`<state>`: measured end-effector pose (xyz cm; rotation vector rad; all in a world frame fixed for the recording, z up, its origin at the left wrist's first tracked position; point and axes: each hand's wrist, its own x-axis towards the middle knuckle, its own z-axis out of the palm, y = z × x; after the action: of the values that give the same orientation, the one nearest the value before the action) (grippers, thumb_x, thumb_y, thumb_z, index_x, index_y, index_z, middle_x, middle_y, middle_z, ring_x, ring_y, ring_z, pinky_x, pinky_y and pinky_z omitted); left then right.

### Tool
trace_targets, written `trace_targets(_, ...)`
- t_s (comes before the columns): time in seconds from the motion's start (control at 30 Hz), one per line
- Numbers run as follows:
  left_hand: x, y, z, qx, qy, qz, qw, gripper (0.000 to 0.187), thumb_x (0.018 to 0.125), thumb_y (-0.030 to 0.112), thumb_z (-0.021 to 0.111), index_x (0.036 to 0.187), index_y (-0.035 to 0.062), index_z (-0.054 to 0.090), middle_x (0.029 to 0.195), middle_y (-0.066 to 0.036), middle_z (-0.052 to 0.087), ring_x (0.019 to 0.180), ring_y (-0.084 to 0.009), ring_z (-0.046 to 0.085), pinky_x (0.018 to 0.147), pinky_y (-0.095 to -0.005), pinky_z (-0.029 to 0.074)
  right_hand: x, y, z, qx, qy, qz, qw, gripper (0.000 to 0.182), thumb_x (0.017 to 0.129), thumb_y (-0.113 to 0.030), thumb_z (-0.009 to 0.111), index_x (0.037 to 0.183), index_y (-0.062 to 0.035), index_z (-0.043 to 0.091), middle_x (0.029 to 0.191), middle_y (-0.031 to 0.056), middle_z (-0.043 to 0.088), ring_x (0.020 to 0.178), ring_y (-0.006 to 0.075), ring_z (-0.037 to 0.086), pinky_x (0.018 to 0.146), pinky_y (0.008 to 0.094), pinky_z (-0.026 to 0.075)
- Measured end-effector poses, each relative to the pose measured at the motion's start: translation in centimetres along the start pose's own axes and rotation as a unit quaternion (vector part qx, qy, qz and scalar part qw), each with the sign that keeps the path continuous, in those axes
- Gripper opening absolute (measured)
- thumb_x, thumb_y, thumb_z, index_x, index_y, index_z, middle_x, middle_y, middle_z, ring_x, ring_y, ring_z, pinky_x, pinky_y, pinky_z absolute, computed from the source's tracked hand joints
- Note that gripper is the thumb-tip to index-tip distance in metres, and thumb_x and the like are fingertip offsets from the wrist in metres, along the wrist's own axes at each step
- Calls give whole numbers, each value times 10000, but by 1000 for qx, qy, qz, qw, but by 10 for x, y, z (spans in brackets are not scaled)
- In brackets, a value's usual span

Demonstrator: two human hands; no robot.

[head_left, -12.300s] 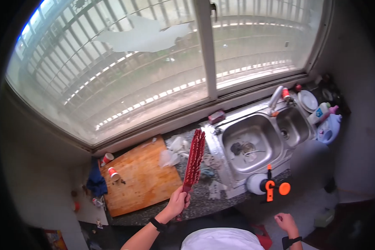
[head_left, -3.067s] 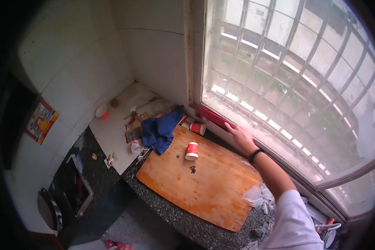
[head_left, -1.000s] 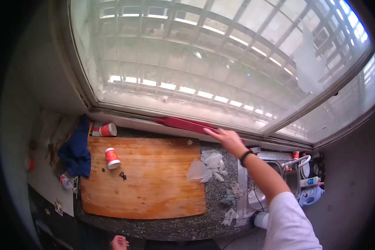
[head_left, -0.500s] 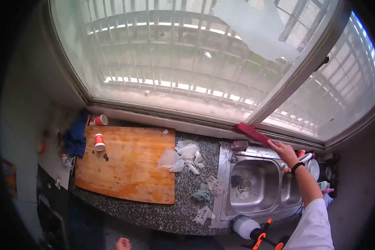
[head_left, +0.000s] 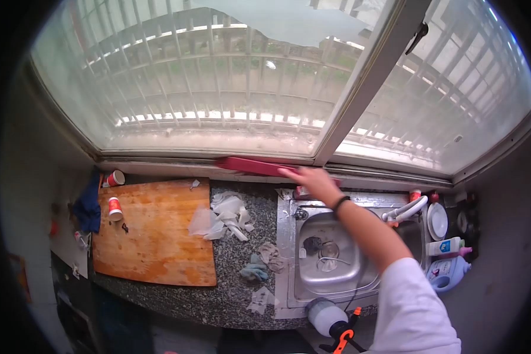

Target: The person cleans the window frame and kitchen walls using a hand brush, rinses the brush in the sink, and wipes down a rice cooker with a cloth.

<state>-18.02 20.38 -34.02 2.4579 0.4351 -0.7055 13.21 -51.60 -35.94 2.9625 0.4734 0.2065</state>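
Observation:
In the head view my right hand [head_left: 316,183] is closed around the handle of a long red brush [head_left: 252,166]. The brush lies lengthwise along the window ledge [head_left: 224,173], just under the window frame; its far end points left and is blurred. Its bristles cannot be made out clearly. My right forearm reaches across the steel double sink [head_left: 327,286] and covers part of it. Beneath my hand, a small pinkish-red item [head_left: 301,192] sits at the sink's back edge, partly hidden. My left hand is out of view.
Left on the counter lies a wooden board [head_left: 153,242] with a paper cup [head_left: 115,209]. Crumpled plastic [head_left: 231,213] and rags [head_left: 255,269] lie before the sink. A spray bottle [head_left: 327,317] stands at the front edge; detergent bottles [head_left: 446,272] are at right.
My right hand has swept the red brush leftward along the ledge. The view has shifted right, and my left hand has dropped out at the bottom.

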Motion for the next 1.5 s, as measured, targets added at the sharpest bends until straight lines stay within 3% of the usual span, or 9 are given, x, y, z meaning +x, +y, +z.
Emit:
trace_targets(0.3, 66, -78, 60, -53, -53, 45, 996, 189, 990, 182, 563, 1053, 22, 643, 879, -144, 694, 814, -213, 668, 730, -351, 537, -226, 68, -66, -94, -229, 218, 944, 1035, 715, 60, 637, 1562, -369, 227, 913, 156, 601, 688, 371, 652, 632, 464, 551)
trace_targets(0.57, 102, -20, 37, -134, -106, 146, 975, 191, 1000, 181, 570, 1015, 6, 645, 790, -107, 681, 716, -154, 664, 633, -313, 561, -214, 6, -120, -21, -35, 111, 993, 787, 865, 6, 516, 1521, -393, 340, 810, 121, 544, 708, 305, 616, 647, 448, 527)
trace_targets(0.8, 111, -15, 16, -110, -142, 185, 966, 205, 1004, 201, 565, 1029, 13, 645, 795, -103, 687, 712, -155, 672, 646, -306, 558, -200, -95, -168, 3, -109, 123, 986, 678, 910, -39, 482, 1520, -314, 373, 854, 86, 524, 710, 268, 600, 693, 387, 500)
trace_targets(0.93, 139, -50, 54, -84, -193, 151, 966, 148, 984, 128, 571, 971, -9, 625, 743, -93, 668, 645, -144, 662, 581, -285, 548, -252, -110, -211, 25, -51, 203, 977, 556, 881, -213, 682, 1411, -307, 542, 720, 68, 525, 649, 265, 601, 573, 395, 490)
trace_targets(1.1, 135, -54, 88, -72, -182, 135, 971, 175, 964, 119, 608, 864, -25, 619, 664, -88, 654, 549, -155, 658, 509, -278, 541, -335, -97, -260, 166, 40, 335, 927, 506, 900, -116, 686, 1390, -179, 576, 718, 127, 580, 603, 198, 530, 624, 314, 464)
trace_targets(1.2, 95, -22, 87, -42, -205, 188, 960, 206, 1004, 194, 564, 1040, 8, 646, 813, -91, 685, 697, -149, 661, 642, -297, 550, -384, -88, -277, 310, 86, 425, 846, 492, 943, -112, 667, 1418, -114, 539, 962, 21, 713, 769, 51, 503, 713, 238, 450)
trace_targets(1.33, 59, -21, 125, -87, -188, 156, 966, 190, 990, 182, 586, 1036, 7, 646, 806, -89, 683, 669, -152, 652, 612, -297, 545, -444, -60, -273, 377, 192, 418, 804, 467, 960, -133, 648, 1413, -117, 538, 853, -69, 591, 727, 67, 442, 691, 220, 439)
trace_targets(1.43, 30, -26, 162, -67, -158, 96, 980, 182, 989, 172, 586, 1035, 2, 628, 815, -99, 681, 673, -162, 661, 598, -310, 549, -487, -18, -268, 293, 215, 352, 863, 478, 932, -129, 664, 1399, -131, 558, 903, 187, 688, 738, 126, 579, 737, 272, 483)
trace_targets(1.5, -11, -25, 180, -70, -105, 128, 984, 178, 987, 162, 585, 1038, -5, 622, 811, -108, 682, 668, -174, 667, 596, -320, 558, -524, 14, -266, 213, 185, 360, 889, 487, 907, -144, 681, 1383, -159, 579, 920, 189, 700, 754, 248, 651, 725, 335, 505)
